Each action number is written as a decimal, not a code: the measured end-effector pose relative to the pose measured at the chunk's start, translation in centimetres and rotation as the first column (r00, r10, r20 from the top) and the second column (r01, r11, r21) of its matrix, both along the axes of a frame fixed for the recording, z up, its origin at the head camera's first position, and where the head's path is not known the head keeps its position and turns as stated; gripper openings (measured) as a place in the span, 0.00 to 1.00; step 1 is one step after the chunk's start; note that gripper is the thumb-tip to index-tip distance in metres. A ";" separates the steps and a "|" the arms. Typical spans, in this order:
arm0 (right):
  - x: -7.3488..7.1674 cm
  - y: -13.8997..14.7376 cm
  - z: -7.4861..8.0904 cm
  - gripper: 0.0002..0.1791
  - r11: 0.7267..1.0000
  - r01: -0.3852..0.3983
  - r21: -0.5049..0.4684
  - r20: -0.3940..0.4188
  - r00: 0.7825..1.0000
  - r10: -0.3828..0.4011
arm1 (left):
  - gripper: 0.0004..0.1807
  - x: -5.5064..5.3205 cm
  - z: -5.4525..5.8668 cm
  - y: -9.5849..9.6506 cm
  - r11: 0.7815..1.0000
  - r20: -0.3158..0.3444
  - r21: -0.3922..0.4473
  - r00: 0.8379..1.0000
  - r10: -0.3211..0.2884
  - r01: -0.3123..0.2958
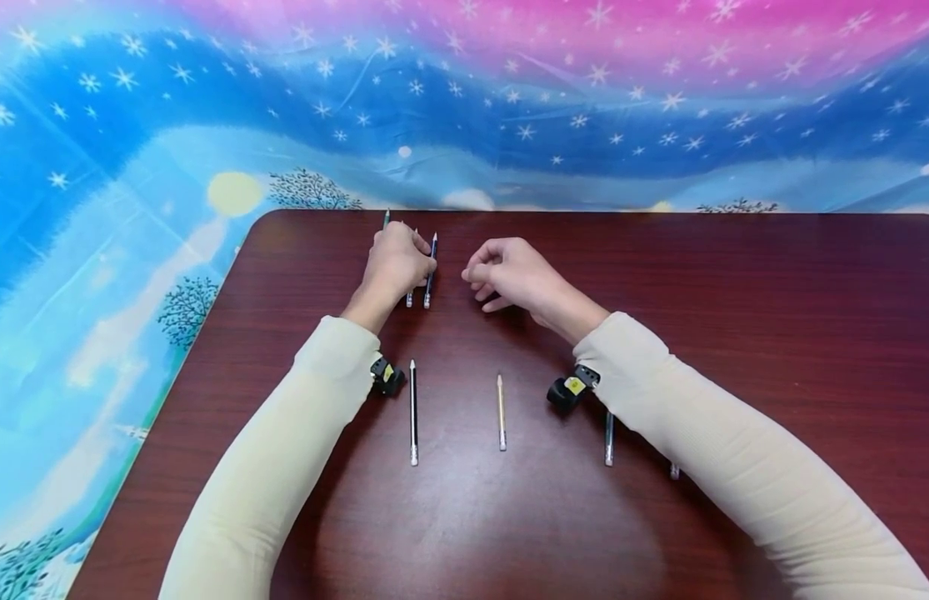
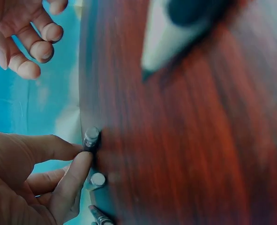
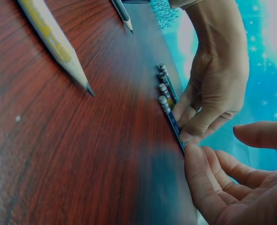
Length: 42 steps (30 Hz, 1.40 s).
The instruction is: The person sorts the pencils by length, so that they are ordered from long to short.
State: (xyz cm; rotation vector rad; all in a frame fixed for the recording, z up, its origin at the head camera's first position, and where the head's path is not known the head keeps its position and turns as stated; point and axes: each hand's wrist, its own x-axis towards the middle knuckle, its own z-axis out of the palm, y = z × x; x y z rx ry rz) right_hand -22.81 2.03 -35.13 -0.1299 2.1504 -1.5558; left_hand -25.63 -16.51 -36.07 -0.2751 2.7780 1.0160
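At the far edge of the table, my left hand (image 1: 397,262) pinches a dark blue pencil (image 1: 428,293) between thumb and finger. The pencil lies on the tabletop, its sharpened tip facing away. Close beside it on the left, partly under the hand, lie another pencil (image 1: 409,298) and a green pencil (image 1: 386,218). In the right wrist view, the eraser ends of several pencils form a row, with the blue pencil (image 3: 171,115) nearest. My right hand (image 1: 512,271) hovers just right of them, fingers loosely bent and holding nothing.
Nearer me lie a black-and-white striped pencil (image 1: 414,417), a short yellow pencil (image 1: 501,417) and a dark pencil (image 1: 610,442). One more pencil end (image 1: 675,471) shows under the right sleeve. A snowflake-patterned cloth (image 1: 464,100) hangs behind the dark wooden table (image 1: 771,333).
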 end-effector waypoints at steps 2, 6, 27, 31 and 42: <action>0.0 0.0 0.0 0.06 1.000 -0.001 0.001 0.002 1.000 0.001 | 0.08 0.1 0.0 0.0 1.000 0.002 -0.015 1.000 0.000 0.000; 0.0 0.1 0.0 0.06 1.000 0.001 -0.001 0.005 1.000 -0.001 | 0.06 0.2 0.1 0.0 1.000 -0.001 -0.021 1.000 -0.003 0.003; -0.2 0.1 -0.2 0.06 1.000 -0.009 -0.002 0.008 1.000 0.009 | 0.07 0.0 0.1 -0.5 1.000 0.005 0.013 1.000 0.012 -0.012; -0.2 0.0 -0.2 0.06 1.000 -0.012 0.000 0.004 1.000 0.012 | 0.07 0.1 0.0 -0.5 1.000 0.003 0.011 1.000 0.011 -0.011; -0.3 -0.1 -0.4 0.06 1.000 -0.011 0.005 0.005 1.000 0.011 | 0.08 0.0 -0.1 -0.5 1.000 -0.002 0.015 1.000 0.013 -0.013</action>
